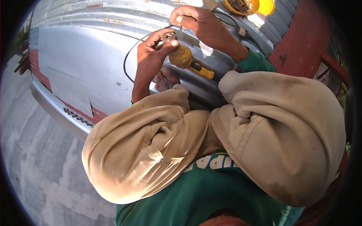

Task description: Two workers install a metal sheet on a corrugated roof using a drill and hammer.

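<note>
My left hand point(152, 56) grips the metal front end of a yellow power tool point(180, 56), which lies slanted with its handle toward the lower right. Just above and right of that front end, my right hand point(201, 32) pinches a small thin metal piece point(181, 31) between thumb and finger. A black cord point(126, 64) curves behind my left hand toward cable fittings point(242, 32) right of my right hand. My bare foot in a sandal point(166, 79) shows below the tool, between my bent knees.
Corrugated metal sheeting point(94, 15) surrounds me, with a flat sheet point(60, 45) at left, grey surface point(34, 143) below it and red metal point(301, 37) at right. A yellow container point(255, 6) of small pieces, its yellow lid point(267, 5) and a small block point(210, 4) sit along the top.
</note>
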### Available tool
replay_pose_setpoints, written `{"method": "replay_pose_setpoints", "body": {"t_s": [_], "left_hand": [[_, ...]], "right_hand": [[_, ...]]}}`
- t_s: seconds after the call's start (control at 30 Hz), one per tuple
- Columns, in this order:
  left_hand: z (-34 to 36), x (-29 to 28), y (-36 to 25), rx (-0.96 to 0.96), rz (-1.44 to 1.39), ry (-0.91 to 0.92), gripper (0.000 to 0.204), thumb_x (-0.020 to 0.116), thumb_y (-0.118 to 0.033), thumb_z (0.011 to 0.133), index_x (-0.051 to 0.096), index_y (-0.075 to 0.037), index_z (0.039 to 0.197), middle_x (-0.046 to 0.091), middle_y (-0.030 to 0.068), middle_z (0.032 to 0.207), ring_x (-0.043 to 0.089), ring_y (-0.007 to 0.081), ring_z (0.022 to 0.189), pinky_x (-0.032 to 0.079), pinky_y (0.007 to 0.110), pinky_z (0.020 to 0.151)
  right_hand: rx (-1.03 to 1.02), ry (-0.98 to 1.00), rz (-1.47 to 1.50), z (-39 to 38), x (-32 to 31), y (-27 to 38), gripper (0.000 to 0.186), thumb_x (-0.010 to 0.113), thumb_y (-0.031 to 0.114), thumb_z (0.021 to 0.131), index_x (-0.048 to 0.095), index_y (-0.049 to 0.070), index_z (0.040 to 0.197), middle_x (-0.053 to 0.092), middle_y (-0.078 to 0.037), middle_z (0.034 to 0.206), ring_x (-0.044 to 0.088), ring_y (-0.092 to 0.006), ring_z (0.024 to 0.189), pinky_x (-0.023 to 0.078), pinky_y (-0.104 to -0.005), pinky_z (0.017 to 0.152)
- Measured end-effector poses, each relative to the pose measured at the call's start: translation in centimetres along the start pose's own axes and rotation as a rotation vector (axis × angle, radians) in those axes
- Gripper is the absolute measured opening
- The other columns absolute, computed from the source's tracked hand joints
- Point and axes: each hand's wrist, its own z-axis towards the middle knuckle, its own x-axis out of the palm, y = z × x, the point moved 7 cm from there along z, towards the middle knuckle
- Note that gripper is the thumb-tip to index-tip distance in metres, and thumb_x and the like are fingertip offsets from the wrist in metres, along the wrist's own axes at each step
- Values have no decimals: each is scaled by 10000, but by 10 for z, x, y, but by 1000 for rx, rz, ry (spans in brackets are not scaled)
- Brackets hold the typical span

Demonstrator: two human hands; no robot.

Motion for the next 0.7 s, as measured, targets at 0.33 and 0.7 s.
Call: {"method": "replay_pose_setpoints", "body": {"t_s": [0.33, 0.7], "left_hand": [[2, -1, -3, 59, 48, -4, 291, 787, -78, 841, 721, -42, 1122, 649, 22, 1099, 627, 132, 994, 525, 281, 867], [-4, -5, -7, 139, 100, -40, 318, 790, -87, 843, 708, -25, 1144, 577, 59, 1257, 624, 172, 1057, 564, 314, 915]], "right_hand": [[41, 184, 11, -44, 34, -34, 612, 694, 323, 943, 473, 19, 1427, 599, -153, 1306, 570, -176, 1104, 473, -295, 909], [10, 37, 31, -46, 13, -24, 520, 796, 349, 844, 637, 10, 1204, 701, -157, 1061, 637, -179, 907, 512, -343, 783]]}}
